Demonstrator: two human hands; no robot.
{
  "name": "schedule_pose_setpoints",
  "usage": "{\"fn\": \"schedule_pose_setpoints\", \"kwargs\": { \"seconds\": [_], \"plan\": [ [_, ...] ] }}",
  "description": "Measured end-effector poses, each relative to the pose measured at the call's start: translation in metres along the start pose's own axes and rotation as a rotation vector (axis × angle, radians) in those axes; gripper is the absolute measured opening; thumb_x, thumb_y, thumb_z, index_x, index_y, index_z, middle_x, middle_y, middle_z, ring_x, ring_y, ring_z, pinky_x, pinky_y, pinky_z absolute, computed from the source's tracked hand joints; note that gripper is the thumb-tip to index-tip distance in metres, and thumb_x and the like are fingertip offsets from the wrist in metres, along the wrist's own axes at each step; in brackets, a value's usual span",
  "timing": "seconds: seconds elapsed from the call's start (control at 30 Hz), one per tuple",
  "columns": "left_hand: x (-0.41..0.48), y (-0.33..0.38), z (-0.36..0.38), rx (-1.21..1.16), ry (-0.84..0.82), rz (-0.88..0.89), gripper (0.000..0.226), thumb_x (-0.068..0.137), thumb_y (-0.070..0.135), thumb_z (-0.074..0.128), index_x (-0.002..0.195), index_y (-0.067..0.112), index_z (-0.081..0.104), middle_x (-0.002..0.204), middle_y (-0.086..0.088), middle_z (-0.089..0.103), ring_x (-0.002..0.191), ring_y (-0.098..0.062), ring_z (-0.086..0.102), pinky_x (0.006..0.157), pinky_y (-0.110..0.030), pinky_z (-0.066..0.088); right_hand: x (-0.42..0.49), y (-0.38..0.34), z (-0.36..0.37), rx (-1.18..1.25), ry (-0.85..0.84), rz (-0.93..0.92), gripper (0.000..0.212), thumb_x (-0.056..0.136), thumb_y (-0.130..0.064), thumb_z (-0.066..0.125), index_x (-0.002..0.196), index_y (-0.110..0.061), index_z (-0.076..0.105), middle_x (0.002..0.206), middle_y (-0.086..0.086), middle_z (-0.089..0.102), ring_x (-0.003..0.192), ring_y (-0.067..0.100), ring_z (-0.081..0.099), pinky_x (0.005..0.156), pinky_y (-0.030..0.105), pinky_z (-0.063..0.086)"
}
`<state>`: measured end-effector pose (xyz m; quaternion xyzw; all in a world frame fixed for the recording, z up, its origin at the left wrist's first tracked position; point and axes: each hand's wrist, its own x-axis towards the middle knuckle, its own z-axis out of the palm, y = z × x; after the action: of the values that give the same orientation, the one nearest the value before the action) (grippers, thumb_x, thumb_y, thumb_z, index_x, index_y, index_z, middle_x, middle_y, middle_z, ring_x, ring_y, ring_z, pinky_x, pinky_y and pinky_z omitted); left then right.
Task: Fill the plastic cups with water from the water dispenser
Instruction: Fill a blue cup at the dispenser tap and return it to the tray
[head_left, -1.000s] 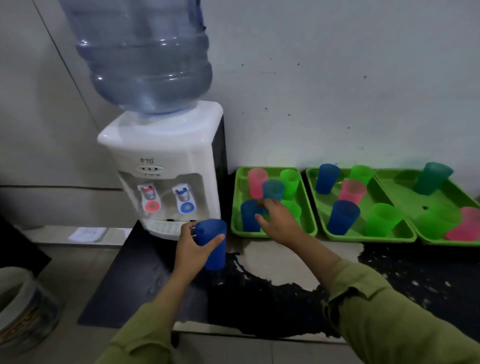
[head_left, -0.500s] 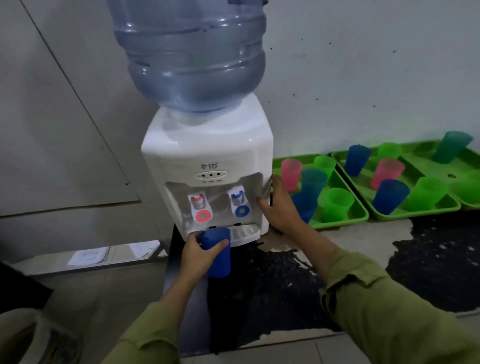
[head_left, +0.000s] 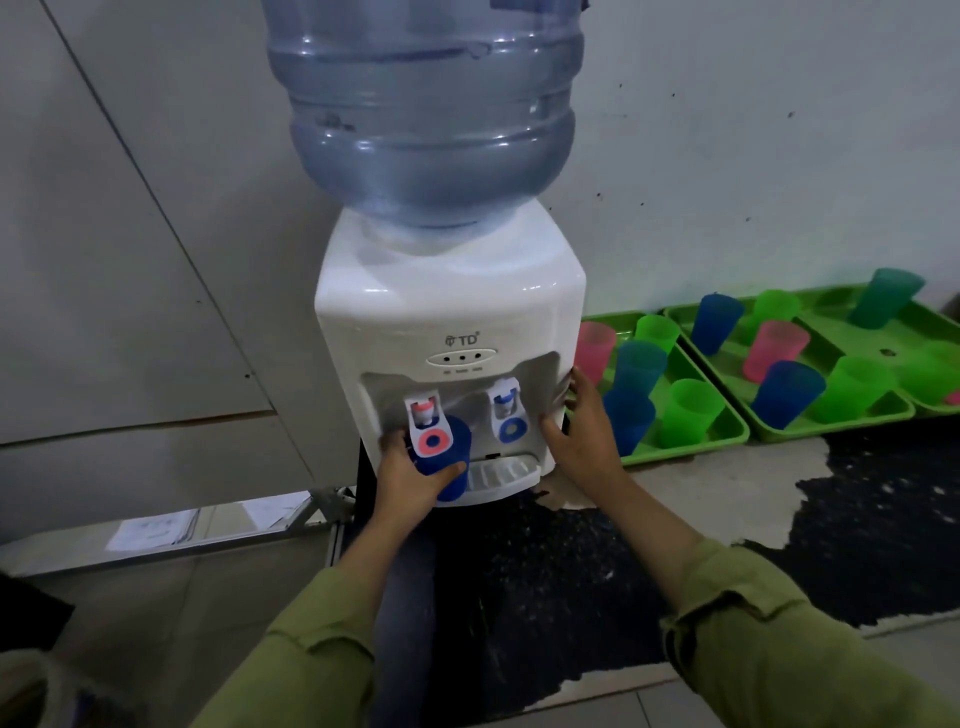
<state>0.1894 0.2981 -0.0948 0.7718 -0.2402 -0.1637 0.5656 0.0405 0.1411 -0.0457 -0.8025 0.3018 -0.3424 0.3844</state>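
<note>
Cup (head_left: 460, 447) in left hand (head_left: 402, 480), red tap (head_left: 427, 423) — seemingly touching

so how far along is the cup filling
Early. Done: nothing provable; the cups on the green trays don't show whether they hold water. In hand: the left hand holds a blue cup against the red tap of the water dispenser, the right hand bracing its side; no stream shows. Left: filling this cup, then the others.

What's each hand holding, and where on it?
Left hand grips the blue cup round its side wall, under the red tap. Right hand holds nothing, open against the dispenser.
</note>
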Motion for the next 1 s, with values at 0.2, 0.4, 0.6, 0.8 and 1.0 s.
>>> {"fn": "schedule_pose_setpoints", "kwargs": {
  "seconds": [0.2,0.4,0.6,0.8,1.0],
  "plan": [
    [0.003,-0.016,-0.009,0.001,-0.007,0.028,0.068,0.062,0.011,0.086,0.114,0.018,0.043,0.112,0.003,0.057,0.103,-0.013,0.056,0.089,-0.029,0.047,-0.031,0.005,0.023,-0.121,0.097,0.032,0.037,0.084,-0.017,0.065,0.115,-0.005,0.05,0.102,0.009,0.053,0.092,0.023,0.054,0.081,0.039,0.048],
    [0.009,-0.021,-0.019,0.025,-0.054,0.02,0.067,0.061,0.009,0.086,0.112,0.025,0.046,0.108,0.008,0.058,0.093,-0.006,0.06,0.08,-0.017,0.05,-0.029,-0.008,0.043,-0.171,-0.171,-0.035,0.019,0.089,-0.028,0.058,0.103,-0.016,0.061,0.071,-0.003,0.058,0.064,0.014,0.055,0.059,0.027,0.042],
    [0.005,-0.021,-0.021,0.102,-0.038,0.079,0.065,0.063,0.0,0.08,0.112,0.028,0.047,0.101,0.013,0.058,0.085,0.012,0.054,0.068,0.003,0.04,-0.007,-0.033,0.077,-0.292,-0.419,-0.04,0.032,0.094,-0.036,0.048,0.119,-0.017,0.056,0.09,0.013,0.069,0.087,0.028,0.063,0.074,0.037,0.051],
    [0.005,-0.019,-0.021,0.124,-0.032,0.058,0.063,0.065,0.003,0.08,0.111,0.031,0.047,0.1,0.014,0.058,0.08,0.013,0.053,0.063,0.004,0.039,0.006,-0.043,0.094,-0.329,-0.456,0.167,0.025,0.094,-0.032,0.046,0.08,-0.012,0.054,0.092,0.015,0.064,0.087,0.03,0.058,0.065,0.029,0.037],
    [0.004,-0.018,-0.022,0.138,-0.037,0.04,0.069,0.063,0.016,0.085,0.122,0.021,0.049,0.101,0.014,0.058,0.087,-0.004,0.055,0.065,-0.001,0.036,0.001,-0.049,0.08,-0.29,-0.516,0.125,0.025,0.09,-0.022,0.049,0.068,-0.01,0.051,0.072,0.005,0.053,0.072,0.023,0.052,0.059,0.029,0.038]
  ]
}}
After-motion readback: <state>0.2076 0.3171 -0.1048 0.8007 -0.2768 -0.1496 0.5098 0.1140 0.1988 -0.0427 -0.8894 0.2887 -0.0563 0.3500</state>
